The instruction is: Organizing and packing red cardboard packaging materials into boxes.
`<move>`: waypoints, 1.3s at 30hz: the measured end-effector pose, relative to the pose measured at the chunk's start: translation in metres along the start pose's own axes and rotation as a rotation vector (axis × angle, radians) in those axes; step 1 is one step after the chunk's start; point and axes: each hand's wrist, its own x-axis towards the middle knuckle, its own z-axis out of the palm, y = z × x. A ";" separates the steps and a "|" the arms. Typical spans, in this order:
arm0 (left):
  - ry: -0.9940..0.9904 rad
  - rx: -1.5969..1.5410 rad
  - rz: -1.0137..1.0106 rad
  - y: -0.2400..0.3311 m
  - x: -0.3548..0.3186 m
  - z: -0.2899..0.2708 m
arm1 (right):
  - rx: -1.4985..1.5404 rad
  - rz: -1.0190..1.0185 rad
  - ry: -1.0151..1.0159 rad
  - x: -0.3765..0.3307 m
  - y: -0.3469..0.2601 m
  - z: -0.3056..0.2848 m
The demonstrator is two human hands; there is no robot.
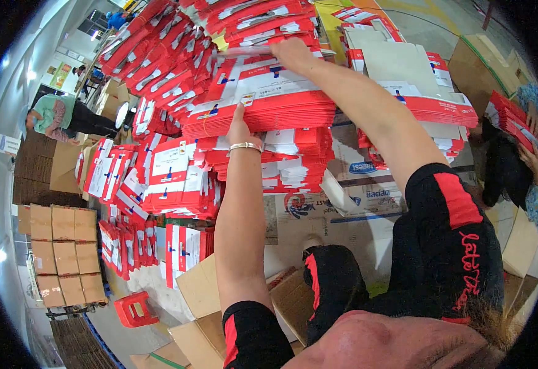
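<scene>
Head view: at the upper centre of the frame, the left hand (239, 130) has its thumb laid over the near edge of a thick stack of red-and-white flat packs (263, 112); its fingers are hidden, so I cannot tell how far that grip closes. The right hand (294, 55) is above the far edge of the same stack, fingers curled downward beside a pale, blurred strip (244, 51); whether its grip pinches the strip or only touches it, I cannot tell. A metal bracelet (245, 146) circles the left wrist.

The stack sits on more red-and-white packs (296, 161), their edges uneven. Just left of it, smaller piles (173, 175) lie loosely together, and leaning rows of the packs (158, 58) fill the upper left and top of the frame. Right of the right forearm, another pile (432, 109) carries a plain pale board (387, 66). Printed cardboard (302, 227) lies below, at the centre.

Farther out, at the right edge, a co-worker's hand (532, 161) rests against a red bundle (507, 117), near an open brown box (487, 64). At the lower left are a red stool (136, 309) and stacked brown cartons (64, 249); at the upper left, a person in a green top (53, 111).
</scene>
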 end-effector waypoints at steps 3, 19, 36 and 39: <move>0.058 -0.031 0.044 -0.013 0.004 0.014 | 0.021 0.100 0.124 -0.004 0.054 -0.007; -0.187 -0.181 0.249 0.018 -0.029 -0.014 | -0.220 0.088 0.426 -0.029 0.134 -0.251; -0.733 -0.107 0.063 -0.093 -0.229 -0.149 | 0.191 -0.638 0.480 -0.356 0.035 -0.407; -0.747 -0.127 -0.092 -0.146 -0.250 -0.182 | 0.273 -0.581 0.365 -0.416 0.033 -0.383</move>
